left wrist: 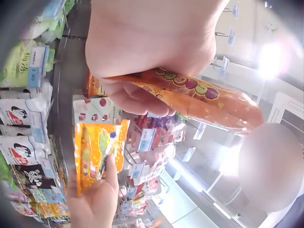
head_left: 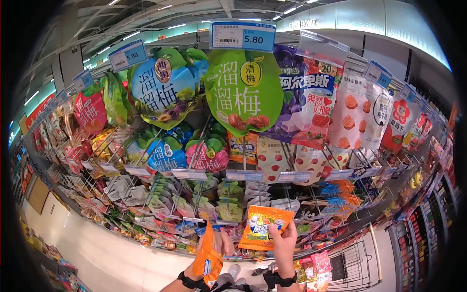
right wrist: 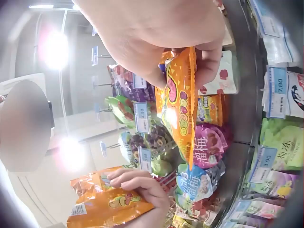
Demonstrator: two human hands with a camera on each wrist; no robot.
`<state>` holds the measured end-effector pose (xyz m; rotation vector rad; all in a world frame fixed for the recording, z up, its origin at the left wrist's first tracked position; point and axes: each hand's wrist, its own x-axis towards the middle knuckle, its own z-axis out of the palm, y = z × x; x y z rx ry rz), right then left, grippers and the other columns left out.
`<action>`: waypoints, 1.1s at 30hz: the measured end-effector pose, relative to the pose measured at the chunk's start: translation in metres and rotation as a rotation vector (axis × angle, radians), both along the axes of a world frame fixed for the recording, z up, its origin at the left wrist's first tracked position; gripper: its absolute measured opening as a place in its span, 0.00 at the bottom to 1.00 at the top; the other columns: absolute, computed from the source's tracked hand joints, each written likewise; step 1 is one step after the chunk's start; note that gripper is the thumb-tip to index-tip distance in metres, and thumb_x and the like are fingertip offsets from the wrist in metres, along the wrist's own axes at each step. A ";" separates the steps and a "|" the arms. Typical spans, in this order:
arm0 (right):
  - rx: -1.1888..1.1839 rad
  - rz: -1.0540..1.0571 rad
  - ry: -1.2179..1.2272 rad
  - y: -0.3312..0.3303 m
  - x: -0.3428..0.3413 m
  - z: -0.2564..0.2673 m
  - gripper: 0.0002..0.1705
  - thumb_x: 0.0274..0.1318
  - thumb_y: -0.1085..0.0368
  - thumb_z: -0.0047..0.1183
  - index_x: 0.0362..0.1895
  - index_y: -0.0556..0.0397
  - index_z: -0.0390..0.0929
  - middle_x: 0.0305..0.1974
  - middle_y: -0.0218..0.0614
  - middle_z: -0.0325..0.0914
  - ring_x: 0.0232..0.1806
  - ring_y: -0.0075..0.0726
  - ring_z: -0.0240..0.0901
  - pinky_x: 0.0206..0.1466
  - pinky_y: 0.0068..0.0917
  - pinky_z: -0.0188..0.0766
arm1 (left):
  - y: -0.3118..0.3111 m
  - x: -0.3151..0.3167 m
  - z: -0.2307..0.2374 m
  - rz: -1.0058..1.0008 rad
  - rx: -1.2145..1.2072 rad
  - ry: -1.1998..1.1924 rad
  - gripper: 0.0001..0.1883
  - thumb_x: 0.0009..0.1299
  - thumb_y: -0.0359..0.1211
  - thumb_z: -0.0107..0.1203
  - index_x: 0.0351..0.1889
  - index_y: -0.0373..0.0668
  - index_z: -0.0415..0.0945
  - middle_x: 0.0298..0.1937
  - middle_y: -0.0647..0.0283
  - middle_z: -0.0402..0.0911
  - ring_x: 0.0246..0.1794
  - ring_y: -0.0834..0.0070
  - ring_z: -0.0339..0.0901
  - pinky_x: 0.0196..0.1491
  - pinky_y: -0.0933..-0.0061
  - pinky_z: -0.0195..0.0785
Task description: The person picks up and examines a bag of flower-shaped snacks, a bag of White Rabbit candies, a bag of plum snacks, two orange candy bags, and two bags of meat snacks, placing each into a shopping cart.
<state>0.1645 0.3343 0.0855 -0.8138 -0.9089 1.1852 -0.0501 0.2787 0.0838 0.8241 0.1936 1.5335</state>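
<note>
Two shiny orange candy bags are held up in front of the snack rack. My right hand [head_left: 285, 248] pinches one candy bag [head_left: 262, 228] by its right side, thumb across the printed front. Its front, with white lettering on blue, faces the head camera. To the left, my left hand [head_left: 224, 242] grips the other candy bag [head_left: 206, 258], which stands turned edge-on and tilted. In the left wrist view, that left bag [left wrist: 204, 99] lies between palm and curled fingers, with small round fruit faces printed along it. The right wrist view shows the left bag's barcode [right wrist: 79, 209].
Large bags of plums [head_left: 245, 92] hang at the front of the rack under blue price tags [head_left: 242, 36]. Lower hooks carry many smaller packets [head_left: 228, 207]. A wire shopping cart [head_left: 352, 265] with packets in it stands at the lower right. Dark shelves [head_left: 418, 238] line the far right.
</note>
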 end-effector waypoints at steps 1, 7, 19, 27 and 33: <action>0.054 0.009 -0.048 0.006 -0.004 0.007 0.21 0.63 0.71 0.63 0.58 0.60 0.72 0.50 0.35 0.81 0.49 0.24 0.78 0.54 0.23 0.73 | 0.010 0.004 0.015 -0.052 0.023 -0.004 0.16 0.75 0.40 0.58 0.27 0.44 0.69 0.30 0.60 0.74 0.33 0.63 0.78 0.40 0.63 0.73; 0.177 -0.037 -0.201 0.041 -0.030 0.027 0.12 0.66 0.67 0.61 0.48 0.60 0.77 0.39 0.28 0.82 0.39 0.15 0.72 0.42 0.20 0.71 | 0.073 0.002 0.029 -0.273 -0.007 -0.088 0.22 0.78 0.41 0.55 0.63 0.37 0.73 0.62 0.44 0.73 0.44 0.57 0.83 0.46 0.59 0.80; 0.311 0.006 -0.282 0.084 -0.056 0.065 0.08 0.66 0.68 0.59 0.42 0.62 0.80 0.30 0.23 0.78 0.30 0.13 0.68 0.33 0.19 0.67 | 0.099 0.005 0.044 -0.171 0.197 -0.156 0.23 0.80 0.41 0.51 0.23 0.37 0.71 0.70 0.36 0.68 0.45 0.51 0.85 0.29 0.77 0.77; 0.340 0.005 -0.334 0.103 -0.058 0.057 0.11 0.64 0.71 0.57 0.49 0.62 0.81 0.37 0.28 0.83 0.37 0.16 0.75 0.40 0.19 0.72 | 0.100 0.000 0.050 -0.103 0.076 -0.032 0.27 0.81 0.44 0.47 0.19 0.39 0.68 0.70 0.40 0.70 0.48 0.45 0.84 0.40 0.64 0.79; 0.298 0.022 -0.283 0.105 -0.058 0.059 0.10 0.65 0.70 0.58 0.48 0.62 0.82 0.41 0.30 0.84 0.39 0.17 0.76 0.44 0.20 0.73 | 0.114 -0.008 0.043 -0.105 0.238 -0.046 0.25 0.79 0.44 0.51 0.20 0.39 0.70 0.67 0.33 0.71 0.47 0.42 0.85 0.38 0.61 0.80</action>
